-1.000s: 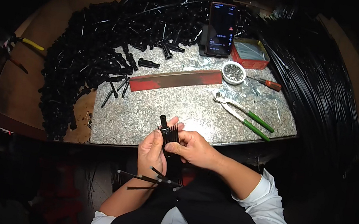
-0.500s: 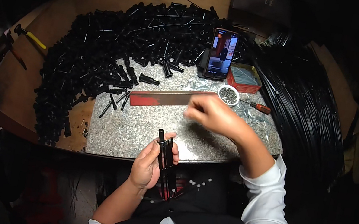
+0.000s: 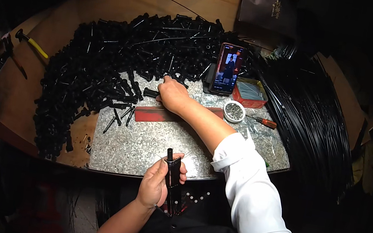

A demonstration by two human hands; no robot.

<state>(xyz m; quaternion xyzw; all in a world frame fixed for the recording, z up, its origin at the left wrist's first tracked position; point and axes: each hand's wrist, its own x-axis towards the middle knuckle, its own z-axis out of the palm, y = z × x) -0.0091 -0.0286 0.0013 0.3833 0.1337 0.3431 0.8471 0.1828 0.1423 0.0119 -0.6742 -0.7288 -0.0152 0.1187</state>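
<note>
In my left hand (image 3: 153,185) is a slim bundle of black rods round a tube, which looks like a folded umbrella frame (image 3: 172,177). It is held upright at the table's near edge, its tube end sticking up past my thumb. Small pale round tips (image 3: 197,198) show beside its lower part. My right hand (image 3: 174,94) is stretched across the table to the near edge of a heap of black tubular parts (image 3: 108,55). Its fingers curl downward there, and what they hold is hidden. One black tubular part (image 3: 150,92) lies right beside these fingers.
A red and dark bar (image 3: 148,114) lies under my right forearm on the speckled stone slab (image 3: 127,151). To the right are a phone (image 3: 228,69), a red tin (image 3: 251,93), a white cup of small metal pieces (image 3: 234,111), a screwdriver (image 3: 266,123) and black rods (image 3: 309,111).
My right hand has moved left and away from me, from above the slab's right half to the heap's edge. My left hand keeps its hold on the frame. The whole view has shifted slightly.
</note>
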